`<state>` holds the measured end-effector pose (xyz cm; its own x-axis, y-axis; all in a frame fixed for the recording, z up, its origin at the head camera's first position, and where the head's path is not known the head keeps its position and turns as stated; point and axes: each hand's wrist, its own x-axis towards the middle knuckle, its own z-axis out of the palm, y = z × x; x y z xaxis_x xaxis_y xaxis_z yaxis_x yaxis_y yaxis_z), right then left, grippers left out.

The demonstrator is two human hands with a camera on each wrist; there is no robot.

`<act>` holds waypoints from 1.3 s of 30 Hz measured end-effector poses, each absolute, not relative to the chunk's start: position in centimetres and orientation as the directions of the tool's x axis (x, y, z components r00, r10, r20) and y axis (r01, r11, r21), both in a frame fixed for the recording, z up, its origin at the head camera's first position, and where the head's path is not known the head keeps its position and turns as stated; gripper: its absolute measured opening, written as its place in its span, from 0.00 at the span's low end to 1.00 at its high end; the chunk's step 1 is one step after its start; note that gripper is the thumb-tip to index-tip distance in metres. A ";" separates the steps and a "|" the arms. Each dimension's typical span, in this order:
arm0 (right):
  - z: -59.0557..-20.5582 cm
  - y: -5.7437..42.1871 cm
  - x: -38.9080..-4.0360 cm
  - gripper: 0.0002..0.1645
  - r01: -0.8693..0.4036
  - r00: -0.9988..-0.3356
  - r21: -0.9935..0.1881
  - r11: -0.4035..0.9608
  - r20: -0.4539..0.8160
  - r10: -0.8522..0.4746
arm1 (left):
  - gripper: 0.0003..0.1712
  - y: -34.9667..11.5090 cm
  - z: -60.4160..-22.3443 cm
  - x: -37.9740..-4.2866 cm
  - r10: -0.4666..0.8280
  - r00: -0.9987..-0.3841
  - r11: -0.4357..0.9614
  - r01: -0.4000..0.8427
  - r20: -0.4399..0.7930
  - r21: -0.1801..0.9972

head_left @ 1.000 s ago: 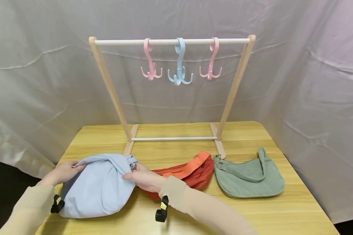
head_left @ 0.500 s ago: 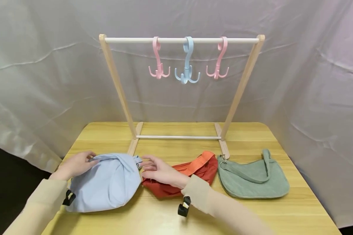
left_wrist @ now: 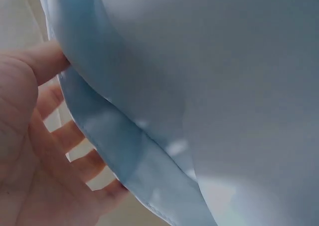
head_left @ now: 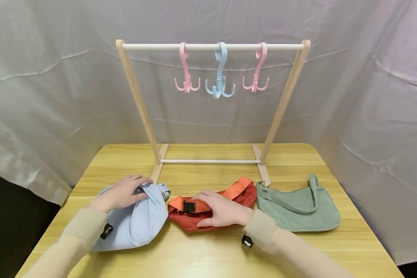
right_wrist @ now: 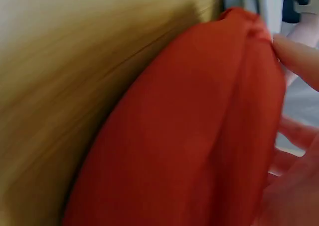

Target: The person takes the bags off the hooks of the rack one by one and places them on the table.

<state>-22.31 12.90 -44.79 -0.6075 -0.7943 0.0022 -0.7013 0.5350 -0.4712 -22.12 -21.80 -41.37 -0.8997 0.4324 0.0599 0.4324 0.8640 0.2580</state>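
A light-blue bag (head_left: 135, 224) lies at the left of the table. My left hand (head_left: 123, 192) is over its folded upper part, thumb and fingers apart. In the left wrist view its fingertips meet the edge of the blue cloth (left_wrist: 149, 111), with the fingers spread along it. A red waist bag (head_left: 184, 223) with an orange strap (head_left: 236, 189) and black buckle (head_left: 189, 207) lies in the middle. My right hand (head_left: 224, 210) is over that bag, fingers at the strap side and thumb at the front. The right wrist view shows red fabric (right_wrist: 174, 121) beside the spread fingers.
A green shoulder bag (head_left: 299, 212) lies at the right, close to the red one. Behind the bags stands a wooden rack (head_left: 281, 104) with a white top bar (head_left: 153, 46). Two pink hooks and a blue hook (head_left: 219, 73) hang from it.
My right hand has left the blue bag and moved right over the red waist bag, uncovering its buckle. My left hand has moved right across the blue bag.
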 end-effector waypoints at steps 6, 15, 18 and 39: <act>-46.1 14.0 -22.4 0.41 -0.739 -0.573 -0.409 0.536 -0.038 -0.819 | 0.23 -21.6 -41.8 -22.6 0.522 -0.850 0.812 0.520 0.066 0.266; -47.2 13.4 -22.4 0.27 -0.720 -0.606 -0.448 0.530 0.034 -0.794 | 0.24 -22.7 -42.4 -23.2 0.559 -0.828 0.782 0.545 0.046 0.301; -47.5 13.0 -22.3 0.25 -0.700 -0.632 -0.458 0.548 0.038 -0.774 | 0.22 -22.8 -42.4 -23.3 0.569 -0.820 0.775 0.559 0.060 0.296; -47.6 11.8 -21.5 0.25 -0.656 -0.673 -0.465 0.595 0.002 -0.740 | 0.20 -22.6 -42.8 -24.2 0.627 -0.773 0.703 0.614 0.095 0.358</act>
<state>-21.51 11.79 -47.60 -0.6730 -0.7396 0.0024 -0.6555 0.5950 -0.4650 -24.24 -22.59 -42.80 -0.7732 0.6270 0.0951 0.6142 0.7030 0.3585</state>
